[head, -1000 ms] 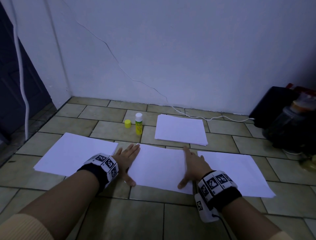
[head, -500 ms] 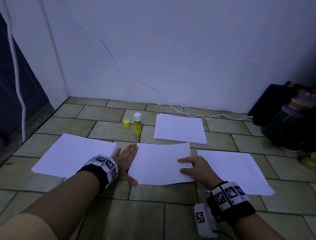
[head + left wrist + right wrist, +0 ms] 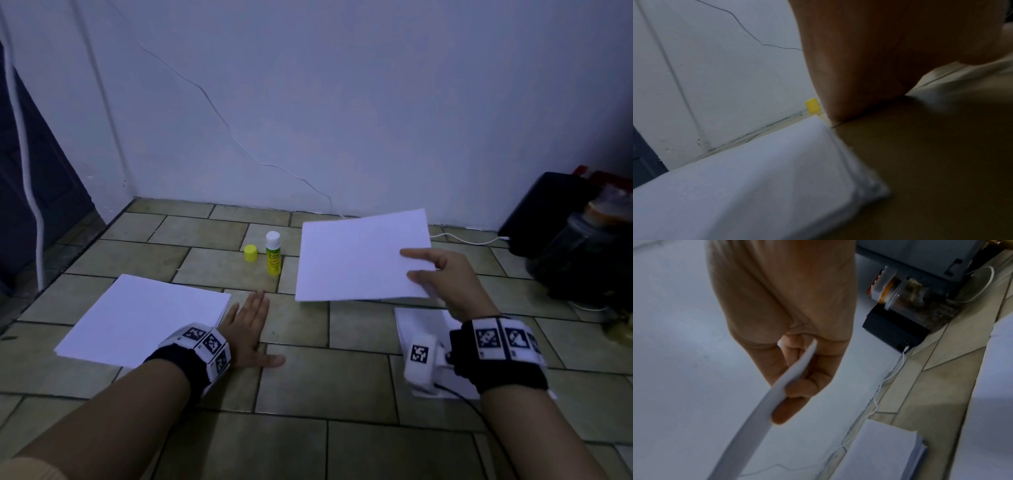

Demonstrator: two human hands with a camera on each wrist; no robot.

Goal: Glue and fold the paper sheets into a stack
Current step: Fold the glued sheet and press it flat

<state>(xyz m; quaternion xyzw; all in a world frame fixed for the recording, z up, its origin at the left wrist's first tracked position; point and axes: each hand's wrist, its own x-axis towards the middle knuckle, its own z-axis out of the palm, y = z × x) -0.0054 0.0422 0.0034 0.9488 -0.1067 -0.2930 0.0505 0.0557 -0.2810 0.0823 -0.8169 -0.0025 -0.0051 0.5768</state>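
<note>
My right hand (image 3: 432, 274) pinches the right edge of a folded white sheet (image 3: 359, 257) and holds it in the air above the floor; the right wrist view shows the sheet's edge (image 3: 781, 384) between thumb and fingers. My left hand (image 3: 251, 329) lies flat and open on the tiled floor, beside the right edge of a white paper pile (image 3: 144, 318), also seen as the pile (image 3: 756, 178) in the left wrist view. A glue stick (image 3: 273, 253) stands upright with its yellow cap (image 3: 250, 253) off beside it. A further paper stack (image 3: 885, 449) lies under the lifted sheet.
More white paper (image 3: 421, 325) lies on the floor under my right wrist. A black box (image 3: 544, 212) and a clear jar (image 3: 575, 250) stand at the right by the wall, with a white cable (image 3: 466, 238) running to them. The wall is close behind.
My right hand has lifted the middle sheet off the floor and carried it away and to the right. The left hand stayed flat, now on bare tile.
</note>
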